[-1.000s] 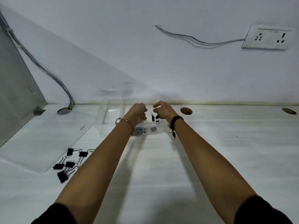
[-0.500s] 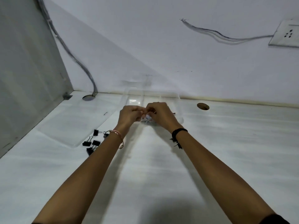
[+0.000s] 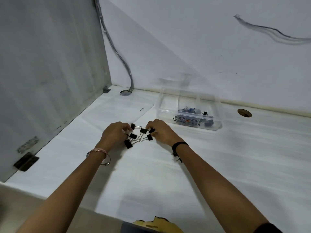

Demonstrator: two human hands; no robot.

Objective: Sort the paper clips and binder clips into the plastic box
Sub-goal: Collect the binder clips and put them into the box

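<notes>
Both hands are off the box now and down on the loose pile. Half a second ago they were bunched together at the box front; a second ago they were over it with clips.

Left hand (image 3: 116,134) grip: fingers curled around the 9 o'clock side of the black binder clips (image 3: 140,135), apparently pinching one near the top of the pile, though I can't tell if it's actually lifted. Right hand (image 3: 161,132) grip: fingertips closed on one or two clips at the pile's 3 o'clock edge. The rest of the pile lies on the white surface (image 3: 168,174) between the hands, wire handles tangled.

Clear plastic box (image 3: 188,109) sits at about 1 o'clock from the hands, near but apart. Blue paper clips (image 3: 188,109) are in one compartment, with at least one black binder clip just right of them.

Read: last drop is done, next pickup has started. Paper clips look sorted; roughly six binder clips left. Risk: linked handles drag extra clips along.

Clear lid (image 3: 117,108) lies flat at 11 o'clock.
</notes>
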